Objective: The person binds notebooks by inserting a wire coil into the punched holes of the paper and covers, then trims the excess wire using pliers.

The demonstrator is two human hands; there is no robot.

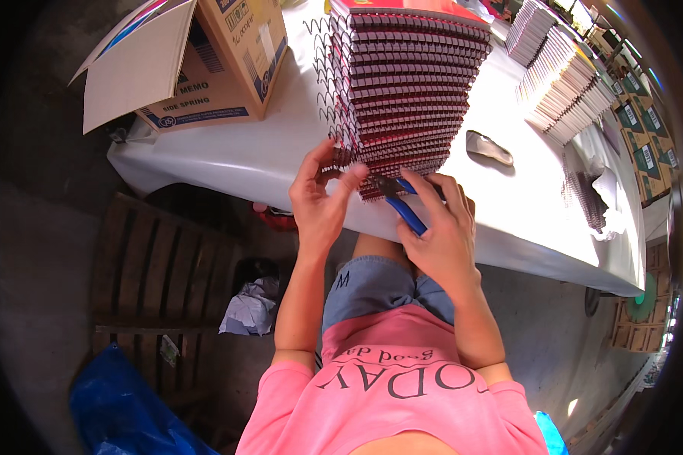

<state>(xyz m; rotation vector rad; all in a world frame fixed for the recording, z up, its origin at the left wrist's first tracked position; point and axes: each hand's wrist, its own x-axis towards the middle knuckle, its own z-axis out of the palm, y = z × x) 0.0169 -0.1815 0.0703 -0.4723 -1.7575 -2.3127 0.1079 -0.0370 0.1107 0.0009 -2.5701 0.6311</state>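
A tall stack of spiral notebooks (413,98) with red covers stands at the table's front edge, loose ends of dark wire coil sticking out on its left side. My right hand (446,231) is wrapped round wire cutters (407,212) with blue handles. Their dark jaws point left, against the coils low in the stack. At the lower left corner of the stack is my left hand (322,196), its thumb and curled fingers around the coil end of a notebook. The fingertips partly hide what they pinch.
On the white-covered table (501,197) stand an open cardboard box (235,68) at left and more notebook stacks (565,80) at far right. A small clear-and-dark object (489,148) lies right of the stack. A wooden pallet (155,265) and blue plastic sheet (129,402) are at lower left.
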